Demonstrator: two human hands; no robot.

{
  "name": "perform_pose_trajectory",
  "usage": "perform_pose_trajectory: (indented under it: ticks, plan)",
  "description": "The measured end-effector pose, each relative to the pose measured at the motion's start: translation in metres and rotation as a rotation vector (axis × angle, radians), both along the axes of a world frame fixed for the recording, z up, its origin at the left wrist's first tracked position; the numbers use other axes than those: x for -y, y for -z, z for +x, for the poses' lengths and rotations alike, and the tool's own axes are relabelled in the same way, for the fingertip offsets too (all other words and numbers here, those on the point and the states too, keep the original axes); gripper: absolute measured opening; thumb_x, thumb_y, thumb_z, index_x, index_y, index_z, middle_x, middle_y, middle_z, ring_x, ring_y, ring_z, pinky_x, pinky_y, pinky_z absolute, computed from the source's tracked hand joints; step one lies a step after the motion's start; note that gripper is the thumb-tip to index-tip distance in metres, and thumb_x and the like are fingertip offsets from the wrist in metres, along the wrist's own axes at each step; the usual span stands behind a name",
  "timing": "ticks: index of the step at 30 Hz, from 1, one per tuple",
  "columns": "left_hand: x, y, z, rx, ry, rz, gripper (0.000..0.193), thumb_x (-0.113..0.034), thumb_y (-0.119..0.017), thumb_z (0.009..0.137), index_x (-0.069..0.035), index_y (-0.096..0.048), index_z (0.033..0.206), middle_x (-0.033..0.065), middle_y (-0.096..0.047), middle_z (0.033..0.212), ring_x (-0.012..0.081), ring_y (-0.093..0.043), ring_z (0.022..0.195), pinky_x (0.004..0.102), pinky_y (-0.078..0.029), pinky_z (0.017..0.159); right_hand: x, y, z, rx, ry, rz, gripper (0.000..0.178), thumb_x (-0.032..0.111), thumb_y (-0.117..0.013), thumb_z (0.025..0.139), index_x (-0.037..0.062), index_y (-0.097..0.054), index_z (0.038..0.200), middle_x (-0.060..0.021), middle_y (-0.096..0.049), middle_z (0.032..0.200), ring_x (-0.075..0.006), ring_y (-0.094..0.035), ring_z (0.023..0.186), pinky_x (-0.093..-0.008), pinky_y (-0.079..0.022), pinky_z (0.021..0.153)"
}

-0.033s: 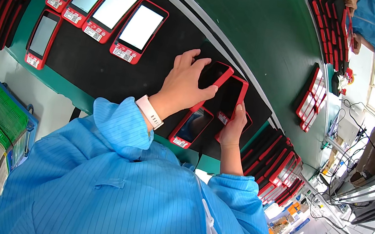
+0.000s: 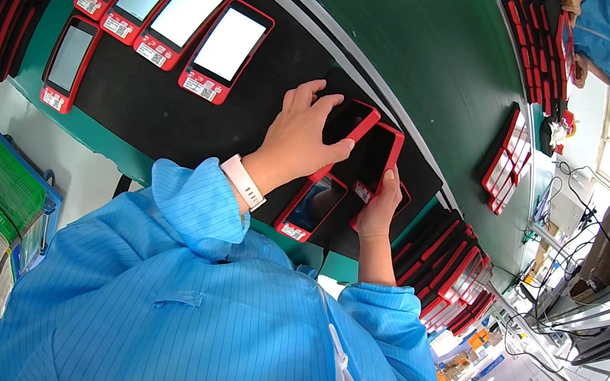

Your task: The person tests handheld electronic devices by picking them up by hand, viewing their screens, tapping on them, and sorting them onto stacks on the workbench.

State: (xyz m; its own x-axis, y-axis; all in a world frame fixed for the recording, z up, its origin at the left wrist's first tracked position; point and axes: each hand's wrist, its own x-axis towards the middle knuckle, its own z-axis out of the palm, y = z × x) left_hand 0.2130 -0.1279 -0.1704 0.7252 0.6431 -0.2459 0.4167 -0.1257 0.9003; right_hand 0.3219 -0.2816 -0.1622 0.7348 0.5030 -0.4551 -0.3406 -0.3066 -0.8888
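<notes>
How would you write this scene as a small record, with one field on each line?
Left grip: thumb and fingers on a red-edged device, screen dark
Right grip: holds another device, screen dark
Black mat, left part: four devices in a row; one more device below
Left wrist: pale band
Lower left: green basket

Near the frame's centre, the left hand (image 2: 296, 137) touches a red-edged handheld device (image 2: 347, 121), while the right hand (image 2: 380, 207) grips a second device (image 2: 380, 155) just beside it. At upper left, five pale-screened devices (image 2: 230, 45) lie on a black mat (image 2: 158, 105) over the green worktop (image 2: 111, 146).
</notes>
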Motion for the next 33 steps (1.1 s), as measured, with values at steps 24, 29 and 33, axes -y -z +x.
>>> perform_pose_trajectory:
  ticks: [24,29,33]
  plan:
    - [0.0,-0.001,0.003,0.036,0.01,0.005,0.059,-0.031,-0.066,0.068,-0.001,-0.048,0.115,0.0197,-0.031,0.128,0.0353,-0.03,0.118,0.0403,-0.036,0.093,0.007,0.002,0.006,-0.031,-0.004,0.035,0.039,0.024,-0.039,0.088,0.0002,-0.046,0.118,-0.0053,-0.05,0.112,-0.0143,-0.047,0.104,-0.0271,-0.034,0.092]
    - [-0.002,0.002,-0.001,0.022,0.011,0.06,0.057,-0.03,-0.067,0.068,-0.003,-0.049,0.116,0.0192,-0.032,0.128,0.0347,-0.031,0.117,0.0397,-0.034,0.094,0.005,0.004,0.002,0.092,-0.069,-0.055,0.043,0.025,-0.041,0.089,-0.0021,-0.044,0.121,-0.0046,-0.045,0.117,-0.0148,-0.041,0.111,-0.0263,-0.029,0.095]
    - [-0.003,0.0,0.0,0.022,0.033,0.048,0.057,-0.029,-0.067,0.07,-0.003,-0.049,0.116,0.0189,-0.031,0.128,0.0341,-0.032,0.116,0.0394,-0.033,0.095,0.007,0.01,0.003,0.093,-0.056,0.03,0.041,0.022,-0.04,0.09,-0.0034,-0.045,0.121,-0.0068,-0.043,0.119,-0.0159,-0.04,0.114,-0.0261,-0.027,0.097]
